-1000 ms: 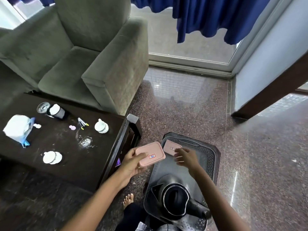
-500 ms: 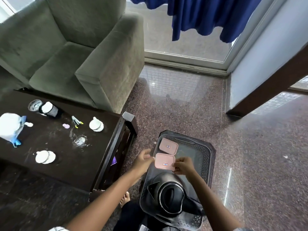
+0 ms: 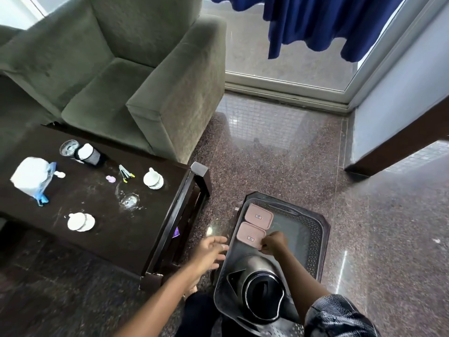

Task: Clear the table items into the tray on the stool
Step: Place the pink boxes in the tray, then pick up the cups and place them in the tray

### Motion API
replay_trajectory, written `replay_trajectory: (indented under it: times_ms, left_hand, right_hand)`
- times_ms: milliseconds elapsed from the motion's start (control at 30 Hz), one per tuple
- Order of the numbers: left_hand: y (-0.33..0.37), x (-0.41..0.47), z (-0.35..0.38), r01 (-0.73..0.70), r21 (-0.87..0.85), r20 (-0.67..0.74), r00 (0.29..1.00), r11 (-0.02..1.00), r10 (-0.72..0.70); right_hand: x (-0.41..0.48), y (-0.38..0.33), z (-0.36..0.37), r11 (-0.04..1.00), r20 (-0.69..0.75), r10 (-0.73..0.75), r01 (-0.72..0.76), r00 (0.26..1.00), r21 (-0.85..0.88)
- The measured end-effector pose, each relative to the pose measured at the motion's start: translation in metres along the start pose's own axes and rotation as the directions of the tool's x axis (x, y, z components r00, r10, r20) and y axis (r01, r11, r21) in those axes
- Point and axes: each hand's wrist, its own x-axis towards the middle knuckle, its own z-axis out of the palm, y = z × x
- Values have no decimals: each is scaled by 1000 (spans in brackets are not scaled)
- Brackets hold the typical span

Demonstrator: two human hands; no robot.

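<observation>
A dark plastic tray (image 3: 318,242) sits low at the right of the dark table (image 3: 116,229). Two pink flat boxes lie in the tray's left side, one farther (image 3: 258,216) and one nearer (image 3: 250,234). My right hand (image 3: 273,243) pinches the nearer pink box at its right corner. My left hand (image 3: 211,251) hovers with spread fingers just left of the tray, holding nothing. A black kettle (image 3: 261,288) stands in the tray's near end.
On the table lie two white cups (image 3: 153,178) (image 3: 80,221), a glass (image 3: 128,199), a tissue pack (image 3: 30,176), a dark bottle (image 3: 88,155), clips (image 3: 125,171) and a small pink item (image 3: 110,178). A green armchair (image 3: 136,69) stands behind. Polished stone floor surrounds the tray.
The second pink box went from my left hand into the tray beside the first one. My left hand has let go and drawn back left; my right hand stays on the box.
</observation>
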Motion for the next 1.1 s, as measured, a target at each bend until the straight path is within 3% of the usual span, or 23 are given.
replay_trajectory:
  times_ms: [200,367,533,633,733,900,1100]
  left_hand:
    - [-5,-4,-10,3,-1,-6,1000,1000,-3]
    - [-7,-10,-31,-27,-23,9,1000,999,28]
    - [-20,-20,-70,-39,-90,-9,999,995,38]
    - [-36,-30,-105,-57,-142,-31,998,988,53]
    - [-62,-39,-151,-72,-202,-67,996,977,59]
    - [-122,-65,-244,-99,-322,-143,988,942,55]
    - [-186,-89,-349,-105,-398,-214,977,911,19]
  right_hand:
    - [-66,-26,-19,999,-48,-38,38,998,-2]
    - [-101,-37,-35,973,-159,-229,220,960,-73]
    - [-161,-73,-16,911,-18,-412,412,911,-34]
    - [-190,-88,29,851,17,-519,519,855,-85]
    - [-222,-97,91,764,145,-593,610,792,-210]
    - [-268,-93,219,637,403,-555,683,728,-357]
    - [-323,-97,350,574,563,-463,716,685,-399]
